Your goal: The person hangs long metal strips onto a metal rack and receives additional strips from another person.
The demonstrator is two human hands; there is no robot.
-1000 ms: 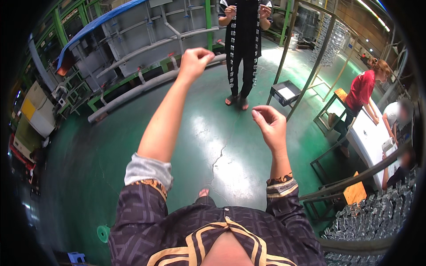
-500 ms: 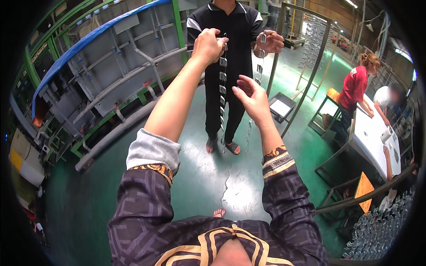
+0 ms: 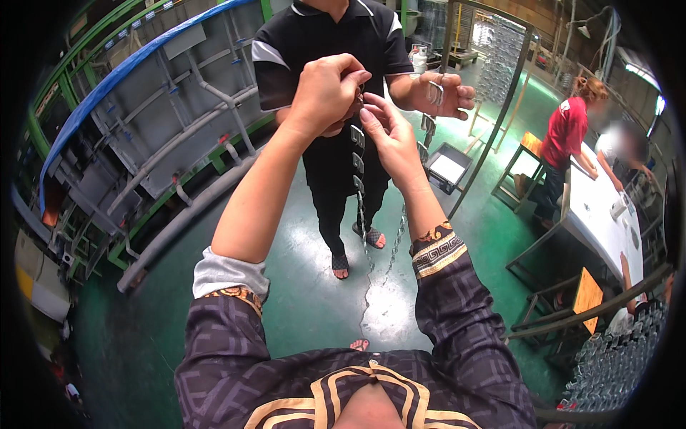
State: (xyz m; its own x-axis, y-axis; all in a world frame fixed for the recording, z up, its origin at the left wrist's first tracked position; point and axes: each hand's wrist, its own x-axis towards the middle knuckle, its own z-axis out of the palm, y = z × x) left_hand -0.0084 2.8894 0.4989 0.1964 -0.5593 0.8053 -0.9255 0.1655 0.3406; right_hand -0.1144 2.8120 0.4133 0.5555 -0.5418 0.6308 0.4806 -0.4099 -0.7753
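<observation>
In front of me hangs a strand of shiny metal clips (image 3: 359,161), strung one below another. My left hand (image 3: 321,96) is closed in a pinch at its top end. My right hand (image 3: 389,136) has come in beside it, thumb and fingertips closed around the upper part of the same strand. The exact grip is partly hidden by the fingers. A co-worker facing me has one hand (image 3: 446,99) with a second strand of clips (image 3: 426,132) hanging from it. The co-worker's other hand is mostly hidden behind my left hand.
A grey tank with pipes (image 3: 207,129) and a blue-covered rim (image 3: 114,75) stands at left. Behind the co-worker, more clips hang on a metal frame (image 3: 525,57). People work at a white table (image 3: 597,207) on the right. More hanging clips (image 3: 614,365) are at lower right.
My right hand has moved up and left to the strand's top, and my left hand has lowered slightly. The co-worker has come closer, one hand now behind my left hand.
</observation>
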